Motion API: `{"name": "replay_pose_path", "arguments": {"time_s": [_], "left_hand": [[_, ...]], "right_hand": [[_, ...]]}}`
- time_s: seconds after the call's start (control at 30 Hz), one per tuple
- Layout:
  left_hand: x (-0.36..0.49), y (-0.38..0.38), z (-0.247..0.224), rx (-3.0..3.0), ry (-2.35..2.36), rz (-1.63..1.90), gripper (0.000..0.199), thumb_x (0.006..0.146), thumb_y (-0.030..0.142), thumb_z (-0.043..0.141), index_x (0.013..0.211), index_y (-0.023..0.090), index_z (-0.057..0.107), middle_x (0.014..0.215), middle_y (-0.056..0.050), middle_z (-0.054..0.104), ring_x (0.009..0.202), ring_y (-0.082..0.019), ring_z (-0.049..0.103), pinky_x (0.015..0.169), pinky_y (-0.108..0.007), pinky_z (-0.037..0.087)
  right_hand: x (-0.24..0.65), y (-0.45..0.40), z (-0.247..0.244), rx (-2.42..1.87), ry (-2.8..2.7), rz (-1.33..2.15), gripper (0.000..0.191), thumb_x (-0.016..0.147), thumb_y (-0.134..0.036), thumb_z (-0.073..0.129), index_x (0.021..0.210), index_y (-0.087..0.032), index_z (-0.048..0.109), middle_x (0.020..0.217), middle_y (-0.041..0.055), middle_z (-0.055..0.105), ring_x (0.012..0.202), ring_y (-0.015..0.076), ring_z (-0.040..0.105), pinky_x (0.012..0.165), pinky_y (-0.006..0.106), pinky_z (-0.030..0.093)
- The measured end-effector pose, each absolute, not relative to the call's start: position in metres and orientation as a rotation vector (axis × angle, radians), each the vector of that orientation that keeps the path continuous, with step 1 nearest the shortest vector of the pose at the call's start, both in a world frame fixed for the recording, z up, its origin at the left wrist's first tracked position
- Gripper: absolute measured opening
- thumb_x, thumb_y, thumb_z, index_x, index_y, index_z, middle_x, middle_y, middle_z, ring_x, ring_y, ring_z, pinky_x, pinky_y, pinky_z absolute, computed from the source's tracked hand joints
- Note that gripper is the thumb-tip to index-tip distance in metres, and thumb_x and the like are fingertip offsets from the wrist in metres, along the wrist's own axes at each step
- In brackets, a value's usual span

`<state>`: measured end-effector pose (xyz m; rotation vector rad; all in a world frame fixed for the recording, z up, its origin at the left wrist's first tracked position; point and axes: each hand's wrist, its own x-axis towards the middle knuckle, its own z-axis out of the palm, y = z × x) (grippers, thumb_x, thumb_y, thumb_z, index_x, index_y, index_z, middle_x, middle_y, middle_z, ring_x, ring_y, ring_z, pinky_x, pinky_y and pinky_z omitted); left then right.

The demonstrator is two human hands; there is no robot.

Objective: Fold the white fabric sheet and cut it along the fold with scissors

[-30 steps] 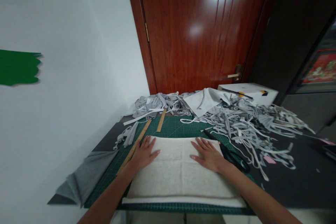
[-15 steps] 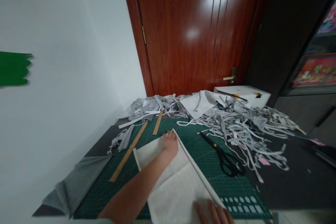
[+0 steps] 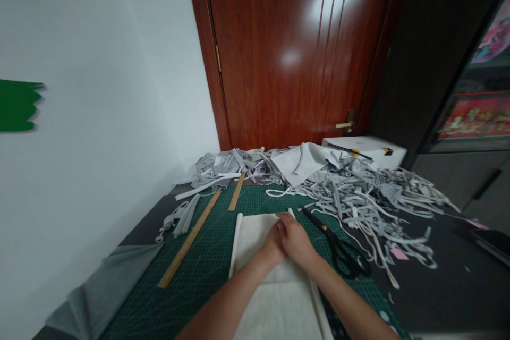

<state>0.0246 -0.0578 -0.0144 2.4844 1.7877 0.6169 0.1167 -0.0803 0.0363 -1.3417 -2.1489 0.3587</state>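
A long cream-coloured cloth (image 3: 279,305) lies on the green cutting mat (image 3: 211,260), its two long edges rolled or folded in. My right hand (image 3: 295,239) is closed at the far right corner of this cloth, by the rolled edge. Pressed up against it, my left hand (image 3: 274,245) is also closed at the same spot. The fingertips of both hands are partly hidden where they overlap. Black-handled scissors (image 3: 338,249) rest on the mat just right of the cloth.
Two wooden rulers (image 3: 191,239) (image 3: 237,191) lie left and behind. Heaps of grey and white fabric strips (image 3: 358,191) spread along the back and right, near a white box (image 3: 382,151). A grey cloth (image 3: 107,287) hangs over the left edge. A wooden door (image 3: 279,64) stands behind.
The cloth has turned to lie straighter, pointing away from me. My right hand has moved from the near edge up to the far right corner, joining my left hand, which has shifted slightly right.
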Motion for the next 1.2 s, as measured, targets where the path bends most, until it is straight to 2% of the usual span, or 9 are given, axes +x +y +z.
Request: {"name": "replay_pose_path", "arguments": {"time_s": [0.07,0.13,0.23,0.37,0.5,0.7,0.9,1.03,1.2], "left_hand": [[0.0,-0.067,-0.012,2.551,1.709,0.529,0.035,0.09,0.021,0.053,0.124,0.019,0.056,0.13,-0.01,0.056,0.119,-0.02,0.051,0.102,-0.033,0.041],[-0.029,-0.079,-0.009,2.542,1.749,0.49,0.038,0.092,0.019,0.043,0.129,0.013,0.053,0.136,-0.015,0.051,0.126,-0.025,0.046,0.106,-0.04,0.037],[-0.073,-0.096,-0.007,2.51,1.996,0.371,0.047,0.095,0.036,0.039,0.138,0.017,0.045,0.146,-0.012,0.039,0.135,-0.031,0.033,0.107,-0.054,0.031],[-0.116,-0.102,-0.005,2.392,2.222,0.128,0.057,0.096,0.045,0.033,0.143,0.014,0.035,0.151,-0.013,0.028,0.138,-0.03,0.027,0.107,-0.058,0.027],[-0.136,-0.097,-0.002,2.342,2.275,0.018,0.06,0.096,0.048,0.029,0.144,0.013,0.032,0.151,-0.014,0.024,0.139,-0.03,0.024,0.107,-0.06,0.022],[-0.138,-0.095,-0.002,2.241,2.424,-0.03,0.064,0.095,0.049,0.028,0.143,0.008,0.033,0.15,-0.017,0.027,0.14,-0.033,0.022,0.107,-0.06,0.023],[-0.145,-0.092,-0.004,2.212,2.501,-0.022,0.05,0.096,0.036,0.029,0.14,0.016,0.041,0.148,-0.012,0.034,0.137,-0.032,0.028,0.105,-0.06,0.026],[-0.153,-0.088,0.001,2.15,2.521,0.087,0.047,0.095,0.032,0.033,0.138,0.018,0.043,0.146,-0.014,0.039,0.134,-0.031,0.035,0.104,-0.056,0.031],[-0.121,-0.069,0.027,2.278,2.285,0.38,0.068,0.078,0.015,0.053,0.143,0.015,0.033,0.147,-0.018,0.036,0.134,-0.031,0.034,0.106,-0.049,0.03]], "right_hand": [[0.112,-0.067,0.02,-1.379,-2.154,0.359,0.044,0.091,-0.013,0.029,0.125,-0.011,0.056,0.123,0.0144,0.063,0.113,0.0199,0.058,0.099,0.03,0.042],[0.111,-0.064,0.006,-1.397,-2.19,0.345,0.042,0.091,-0.017,0.033,0.126,-0.011,0.056,0.126,0.0156,0.06,0.118,0.0226,0.055,0.101,0.033,0.04],[0.116,-0.066,-0.005,-1.42,-2.26,0.309,0.047,0.092,-0.031,0.039,0.132,-0.008,0.051,0.14,0.0186,0.049,0.132,0.0284,0.04,0.11,0.042,0.028],[0.135,-0.063,-0.007,-1.532,-2.387,0.195,0.068,0.093,-0.053,0.029,0.141,-0.006,0.038,0.15,0.0205,0.032,0.14,0.0318,0.025,0.111,0.051,0.019],[0.153,-0.054,-0.009,-1.6,-2.408,0.12,0.073,0.092,-0.057,0.027,0.142,-0.005,0.036,0.15,0.021,0.031,0.14,0.0308,0.026,0.112,0.048,0.019],[0.164,-0.05,-0.013,-1.57,-2.337,0.094,0.059,0.094,-0.038,0.033,0.134,0.004,0.044,0.142,0.0238,0.043,0.134,0.03,0.036,0.109,0.04,0.027],[0.175,-0.052,-0.007,-1.586,-2.203,0.183,0.042,0.088,-0.009,0.03,0.11,-0.009,0.065,0.123,0.018,0.061,0.114,0.0281,0.053,0.096,0.038,0.039],[0.178,-0.048,-0.007,-1.595,-2.018,0.327,0.039,0.085,-0.008,0.033,0.109,-0.01,0.063,0.108,0.0191,0.065,0.102,0.027,0.059,0.089,0.036,0.042],[0.162,-0.036,0.0,-1.396,-1.782,0.65,0.025,0.078,-0.015,0.044,0.098,-0.017,0.058,0.083,0.007,0.066,0.078,0.0208,0.063,0.075,0.031,0.046]]}}
